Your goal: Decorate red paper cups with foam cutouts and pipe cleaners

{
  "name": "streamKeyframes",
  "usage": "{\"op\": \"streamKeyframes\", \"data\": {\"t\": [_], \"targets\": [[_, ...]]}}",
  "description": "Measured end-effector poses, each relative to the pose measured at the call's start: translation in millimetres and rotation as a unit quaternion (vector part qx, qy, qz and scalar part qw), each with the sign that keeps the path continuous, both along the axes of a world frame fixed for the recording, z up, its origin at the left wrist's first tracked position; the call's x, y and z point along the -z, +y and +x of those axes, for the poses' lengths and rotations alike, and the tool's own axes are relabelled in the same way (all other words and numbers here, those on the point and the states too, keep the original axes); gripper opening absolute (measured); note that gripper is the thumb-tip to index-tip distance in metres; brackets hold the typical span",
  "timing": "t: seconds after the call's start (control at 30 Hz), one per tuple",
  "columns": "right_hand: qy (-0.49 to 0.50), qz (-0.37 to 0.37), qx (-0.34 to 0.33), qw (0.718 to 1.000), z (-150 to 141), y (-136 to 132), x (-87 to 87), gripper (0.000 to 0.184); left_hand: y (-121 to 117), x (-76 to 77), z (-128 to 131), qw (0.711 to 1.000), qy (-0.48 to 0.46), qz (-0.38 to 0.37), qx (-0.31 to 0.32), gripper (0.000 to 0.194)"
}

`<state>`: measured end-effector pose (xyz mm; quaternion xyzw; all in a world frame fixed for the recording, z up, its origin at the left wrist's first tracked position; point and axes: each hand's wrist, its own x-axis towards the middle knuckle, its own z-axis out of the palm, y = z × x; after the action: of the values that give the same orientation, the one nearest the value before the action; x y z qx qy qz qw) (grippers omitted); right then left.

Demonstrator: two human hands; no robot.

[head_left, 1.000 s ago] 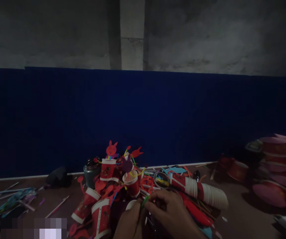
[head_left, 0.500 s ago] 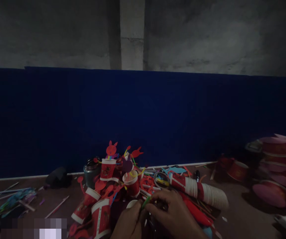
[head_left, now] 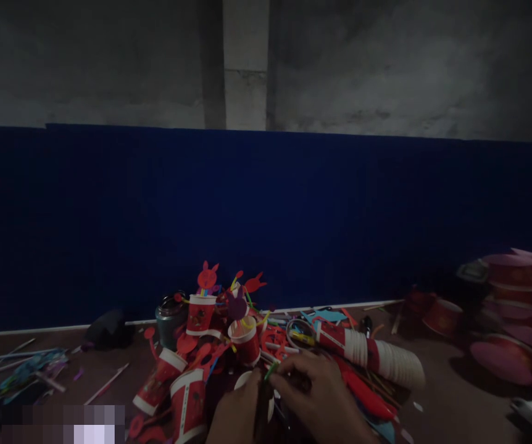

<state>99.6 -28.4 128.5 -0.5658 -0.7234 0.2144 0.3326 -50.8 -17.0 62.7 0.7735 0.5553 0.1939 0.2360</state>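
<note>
Low in the middle of the head view, my left hand [head_left: 239, 408] and my right hand [head_left: 315, 394] come together, fingertips nearly touching. Between them shows a thin green strip [head_left: 271, 371], perhaps a piece of straw. My right thumb and fingers pinch it. The fingers of my left hand close on its lower end, which they partly hide. Just behind my left hand is the white rim of a paper cup [head_left: 242, 380], mostly covered. Red paper cups [head_left: 188, 404] with paper cut-outs and straws lie and stand close on the left.
Nested cups [head_left: 393, 364] lie on their side at the right, beside a roll of tape [head_left: 300, 333]. A dark jar [head_left: 168, 324] stands behind the decorated cups. Loose straws [head_left: 107, 383] are at the left, stacked red items [head_left: 511, 308] far right. A blue wall panel [head_left: 266, 216] closes the back.
Both hands have shifted very slightly around the green strip, which now tilts a little more to the right. The cups and other things have stayed put.
</note>
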Motion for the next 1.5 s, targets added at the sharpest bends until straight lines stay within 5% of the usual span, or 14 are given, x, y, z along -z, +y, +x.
{"op": "streamKeyframes", "data": {"t": [0.4,0.53,0.77,0.9,1.1,1.27,1.5], "targets": [[-0.026,0.013,0.032,0.999,2,3,8.2,0.017,-3,-1.5,7,0.993,0.099,-0.005,-0.066,0.039],[0.001,0.006,0.027,1.000,1,4,7.4,0.019,-7,-3.7,3,0.993,0.109,0.026,-0.033,0.047],[0.098,-0.037,-0.059,0.993,5,5,3.5,0.015,-14,-20.3,0,0.993,-0.099,0.037,0.056,0.027],[0.094,-0.002,-0.063,0.994,11,7,4.8,0.016,-19,-30.6,4,0.980,-0.188,0.040,0.046,0.029],[0.128,0.027,-0.103,0.986,12,6,-0.4,0.005,-26,-46.2,3,0.954,-0.282,-0.072,0.077,0.033],[0.137,0.005,-0.120,0.983,13,3,-4.1,0.014,-26,-50.4,1,0.945,-0.285,-0.130,0.094,0.038],[0.153,0.030,-0.104,0.982,11,6,-4.9,0.022,-29,-48.1,3,0.966,-0.248,0.024,0.061,0.028]]}}
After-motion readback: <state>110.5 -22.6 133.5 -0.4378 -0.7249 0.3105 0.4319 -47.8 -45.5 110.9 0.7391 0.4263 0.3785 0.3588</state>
